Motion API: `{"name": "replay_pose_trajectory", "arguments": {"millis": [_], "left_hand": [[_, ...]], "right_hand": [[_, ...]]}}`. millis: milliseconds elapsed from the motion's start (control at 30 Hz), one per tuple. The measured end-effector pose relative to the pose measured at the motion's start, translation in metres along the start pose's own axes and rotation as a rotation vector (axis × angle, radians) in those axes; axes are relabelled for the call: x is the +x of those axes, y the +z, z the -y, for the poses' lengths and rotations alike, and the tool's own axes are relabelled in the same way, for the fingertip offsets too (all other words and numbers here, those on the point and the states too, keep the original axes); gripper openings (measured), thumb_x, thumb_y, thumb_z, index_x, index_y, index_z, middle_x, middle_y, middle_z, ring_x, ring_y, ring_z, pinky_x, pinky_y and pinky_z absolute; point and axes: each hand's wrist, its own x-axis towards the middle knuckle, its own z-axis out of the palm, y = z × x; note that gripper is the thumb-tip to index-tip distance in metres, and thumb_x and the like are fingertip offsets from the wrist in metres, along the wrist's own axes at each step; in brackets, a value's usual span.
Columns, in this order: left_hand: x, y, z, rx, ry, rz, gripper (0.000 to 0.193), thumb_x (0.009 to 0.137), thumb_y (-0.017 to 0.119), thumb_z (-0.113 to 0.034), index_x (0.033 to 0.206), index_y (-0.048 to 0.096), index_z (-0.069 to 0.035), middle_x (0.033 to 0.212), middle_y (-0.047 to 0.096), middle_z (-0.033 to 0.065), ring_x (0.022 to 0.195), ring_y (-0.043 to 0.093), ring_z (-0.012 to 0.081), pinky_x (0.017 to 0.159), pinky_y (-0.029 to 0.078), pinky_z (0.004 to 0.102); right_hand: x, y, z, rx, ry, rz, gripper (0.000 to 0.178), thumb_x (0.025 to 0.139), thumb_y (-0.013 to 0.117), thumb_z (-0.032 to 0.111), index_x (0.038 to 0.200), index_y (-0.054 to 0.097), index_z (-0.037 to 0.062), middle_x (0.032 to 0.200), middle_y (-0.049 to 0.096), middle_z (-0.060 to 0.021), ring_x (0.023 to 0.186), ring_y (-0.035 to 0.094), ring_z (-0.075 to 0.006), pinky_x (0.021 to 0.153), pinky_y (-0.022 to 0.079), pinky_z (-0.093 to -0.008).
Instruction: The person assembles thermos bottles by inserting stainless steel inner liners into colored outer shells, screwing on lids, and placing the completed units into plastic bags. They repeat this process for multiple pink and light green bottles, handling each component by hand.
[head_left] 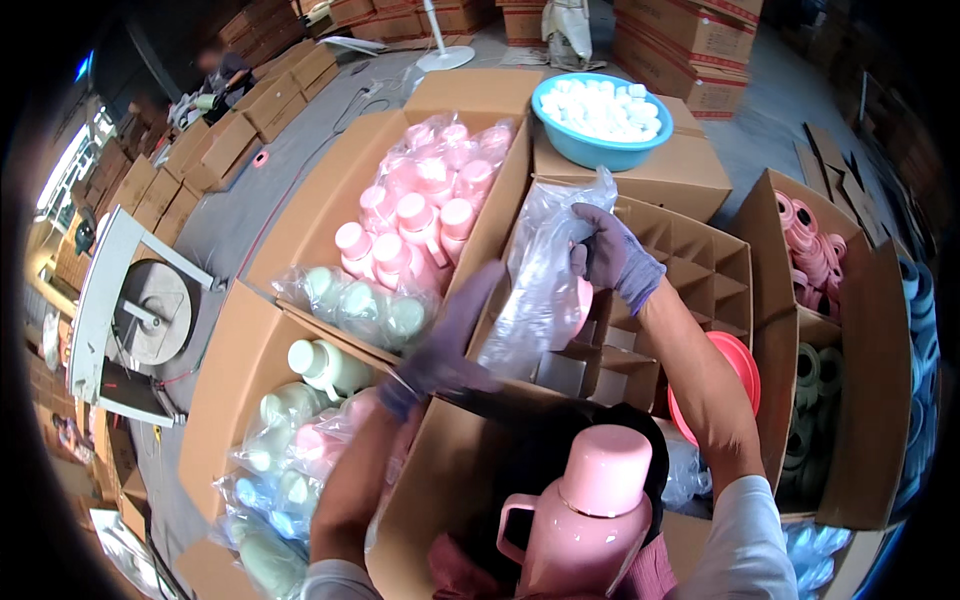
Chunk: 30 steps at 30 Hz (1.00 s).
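Observation:
My right hand (615, 258), in a purple-grey glove, pinches a clear plastic bag (535, 285) near its upper end. The bag hangs over a carton with cardboard dividers (700, 265). A pink edge shows beside the bag; whether it is inside or behind, I cannot tell. My left hand (448, 345), gloved alike and blurred, is held left of the bag with fingers apart and nothing in them. Close to my body stands a glossy pink vacuum flask (595, 510) with a cup lid and side handle, touched by neither hand.
Left are cartons of bagged pink flasks (415, 215) and mixed pale flasks (325, 368). A blue basin (600, 150) of white pieces sits on a far box. Right are a red basin (735, 365) and a carton of pink ring-shaped parts (815, 250). A person (228, 75) sits far left.

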Motion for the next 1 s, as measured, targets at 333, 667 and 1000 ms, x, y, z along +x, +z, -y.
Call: {"name": "replay_pose_trajectory", "arguments": {"millis": [333,667,1000], "left_hand": [[-0.017,0.122,-0.003,-1.118,-0.267,-0.505,0.038,0.091,0.058,-0.005,0.127,0.048,0.002,0.119,0.059,0.0151,0.108,0.061,0.0204,0.09,0.052,0.0322],[0.033,0.178,0.019,0.381,-0.404,0.223,0.105,0.075,0.068,-0.067,0.15,0.026,-0.007,0.151,0.026,0.0254,0.141,0.024,0.0424,0.115,0.024,0.0486],[0.046,0.227,0.059,0.588,-0.275,0.161,0.116,0.064,0.074,-0.069,0.152,0.023,-0.013,0.153,0.022,0.0175,0.138,0.026,0.0422,0.113,0.023,0.0523]], "right_hand": [[-0.108,-0.01,-0.098,-0.922,-0.662,-0.008,0.097,0.087,0.064,0.055,0.154,0.012,0.007,0.155,0.023,-0.0157,0.137,0.038,-0.0291,0.111,0.035,-0.0431],[-0.161,-0.061,-0.058,-1.796,-0.781,-0.363,0.083,0.081,0.071,0.043,0.146,0.034,0.0068,0.14,0.043,-0.0189,0.129,0.045,-0.032,0.108,0.034,-0.0483],[-0.12,-0.152,-0.076,-1.866,-0.469,-0.722,0.045,0.083,0.068,0.029,0.121,0.051,0.0104,0.109,0.064,-0.0112,0.102,0.06,-0.0357,0.098,0.035,-0.0571]]}}
